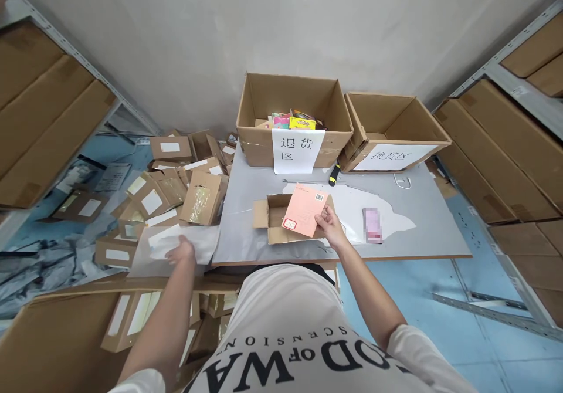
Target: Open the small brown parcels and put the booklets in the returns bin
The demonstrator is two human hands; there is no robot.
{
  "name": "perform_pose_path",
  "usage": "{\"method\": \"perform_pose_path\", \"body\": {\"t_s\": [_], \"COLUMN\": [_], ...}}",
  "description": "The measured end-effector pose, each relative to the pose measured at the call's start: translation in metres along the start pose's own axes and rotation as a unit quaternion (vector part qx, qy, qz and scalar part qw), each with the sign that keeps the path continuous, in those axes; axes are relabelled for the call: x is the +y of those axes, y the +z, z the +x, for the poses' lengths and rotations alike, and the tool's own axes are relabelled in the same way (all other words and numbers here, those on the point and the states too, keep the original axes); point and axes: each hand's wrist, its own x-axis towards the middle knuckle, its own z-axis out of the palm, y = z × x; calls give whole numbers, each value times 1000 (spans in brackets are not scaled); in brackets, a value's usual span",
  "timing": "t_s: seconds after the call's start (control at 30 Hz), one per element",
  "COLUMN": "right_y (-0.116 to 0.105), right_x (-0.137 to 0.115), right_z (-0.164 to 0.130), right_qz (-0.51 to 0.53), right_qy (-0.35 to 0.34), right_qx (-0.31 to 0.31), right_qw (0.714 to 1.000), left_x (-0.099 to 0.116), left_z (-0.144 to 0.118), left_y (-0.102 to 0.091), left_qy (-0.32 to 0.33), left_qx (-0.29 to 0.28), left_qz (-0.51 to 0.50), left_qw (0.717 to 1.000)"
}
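Observation:
In my right hand (331,224) is a pink booklet (303,208) with a barcode and a red-edged label, pinched at its lower right corner. The booklet is tilted over a small open cardboard box (275,236) and hides part of its inside. My left hand (180,252) is off the table's left edge, thumb and fingers apart, against a thin white translucent sheet (206,243). That sheet spreads over the heaped cartons; whether the fingers touch it is hard to see. Right of the small box lies a pink, blurred-out slip (372,226).
Two large cartons with paper signs, the left one (259,146) holding colourful packets, the right one (398,132), stand at the table's back. A yellow-black cutter (335,175) lies before them. Small boxes (167,190) pile up at left. Shelves with cartons (497,146) flank both sides.

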Motion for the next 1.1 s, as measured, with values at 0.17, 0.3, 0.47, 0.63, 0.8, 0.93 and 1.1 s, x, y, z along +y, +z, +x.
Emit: {"method": "perform_pose_path", "body": {"t_s": [0.17, 0.3, 0.47, 0.63, 0.8, 0.93, 1.1], "right_y": [6, 12, 12, 17, 23, 22, 20], "right_x": [-7, -16, -21, -21, -19, -16, -16], "right_z": [5, 4, -2, -9, -18, -24, -26], "right_qz": [-51, -105, -144, -91, 62, 75, 123], "right_qy": [-110, -190, -279, -241, -37, 18, 16], "right_qx": [22, 55, -6, 55, 44, -3, -1], "right_qw": [992, 975, 949, 965, 996, 997, 992], "left_x": [76, 141, 170, 164, 150, 147, 147], "left_z": [-77, -147, -179, -181, -181, -181, -185], "left_y": [33, 40, 41, 47, 58, 62, 62], "left_qy": [73, -9, -25, 35, 71, 79, 72], "left_qx": [-155, -490, -571, -600, -577, -582, -582], "left_qz": [-253, -379, -385, -390, -424, -420, -416], "left_qw": [952, 785, 725, 697, 695, 692, 695]}}
